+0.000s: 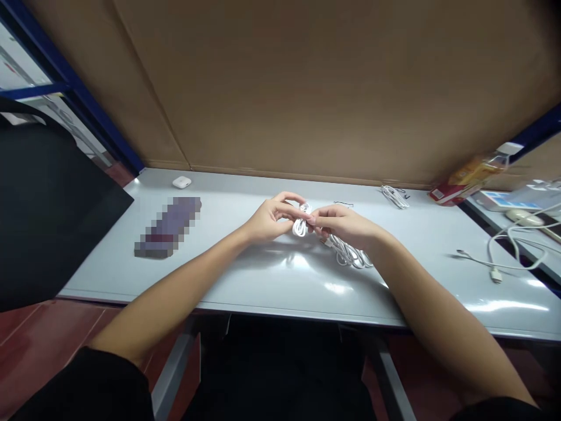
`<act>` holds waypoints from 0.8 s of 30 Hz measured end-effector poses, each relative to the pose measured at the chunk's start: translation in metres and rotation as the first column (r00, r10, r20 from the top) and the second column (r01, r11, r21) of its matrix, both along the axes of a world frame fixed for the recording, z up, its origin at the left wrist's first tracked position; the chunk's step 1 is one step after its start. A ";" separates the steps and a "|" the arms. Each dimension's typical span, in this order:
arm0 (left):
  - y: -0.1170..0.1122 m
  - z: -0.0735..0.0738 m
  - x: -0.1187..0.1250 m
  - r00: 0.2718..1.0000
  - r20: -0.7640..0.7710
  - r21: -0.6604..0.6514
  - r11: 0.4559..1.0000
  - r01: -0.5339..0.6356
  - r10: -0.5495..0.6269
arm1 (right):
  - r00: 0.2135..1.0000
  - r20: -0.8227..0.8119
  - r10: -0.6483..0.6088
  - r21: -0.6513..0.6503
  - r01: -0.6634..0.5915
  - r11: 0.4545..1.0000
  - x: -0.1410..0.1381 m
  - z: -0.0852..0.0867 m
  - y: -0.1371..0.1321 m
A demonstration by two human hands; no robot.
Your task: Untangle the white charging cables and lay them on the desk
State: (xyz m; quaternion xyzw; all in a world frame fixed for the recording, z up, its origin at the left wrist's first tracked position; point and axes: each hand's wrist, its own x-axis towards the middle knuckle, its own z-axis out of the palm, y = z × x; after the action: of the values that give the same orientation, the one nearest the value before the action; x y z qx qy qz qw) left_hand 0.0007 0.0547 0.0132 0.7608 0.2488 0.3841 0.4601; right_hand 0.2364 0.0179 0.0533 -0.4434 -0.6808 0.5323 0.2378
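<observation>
Both of my hands meet above the middle of the pale table, around a small coiled white cable. My left hand pinches the coil from the left, thumb below and fingers over the top. From the right, my right hand has its fingertips closed at the coil's edge, touching the left fingers. Just under my right hand lies a larger bundle of white cables, partly covered by the wrist. A thin black twist tie seems to lie behind the right hand.
Another white cable coil lies at the back right, near a tilted bottle. A loose white cable trails over the right side. At left are a white earbud case, a blurred-out dark object and a black bag.
</observation>
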 end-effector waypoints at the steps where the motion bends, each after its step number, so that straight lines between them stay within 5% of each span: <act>1: 0.000 0.002 0.000 1.000 0.010 -0.026 1.000 0.010 -0.009 | 1.000 0.010 -0.019 0.017 0.019 1.000 0.000 0.000 0.000; 5: -0.002 0.006 0.003 0.997 0.079 -0.175 0.984 0.038 -0.024 | 0.990 0.067 -0.126 0.096 0.119 0.988 -0.005 0.001 -0.002; 11: -0.009 -0.005 0.015 0.981 0.007 -0.356 0.917 -0.179 0.194 | 0.970 0.103 -0.219 0.224 0.192 0.955 -0.017 -0.006 -0.003; 19: -0.004 0.002 0.016 0.889 0.301 -0.743 0.670 -0.009 0.345 | 0.951 0.088 -0.295 0.455 0.225 0.862 -0.022 -0.016 0.000; 24: -0.004 0.006 0.015 0.862 0.399 -0.765 0.631 0.125 0.312 | 0.954 0.122 -0.275 0.360 0.216 0.908 -0.018 -0.012 0.001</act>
State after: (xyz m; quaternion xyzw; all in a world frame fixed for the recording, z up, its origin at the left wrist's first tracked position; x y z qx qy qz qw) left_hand 0.0160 0.0502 0.0194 0.3505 0.3020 0.4469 0.7657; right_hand 0.2186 0.0186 0.0415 -0.5214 -0.7190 0.3318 0.3178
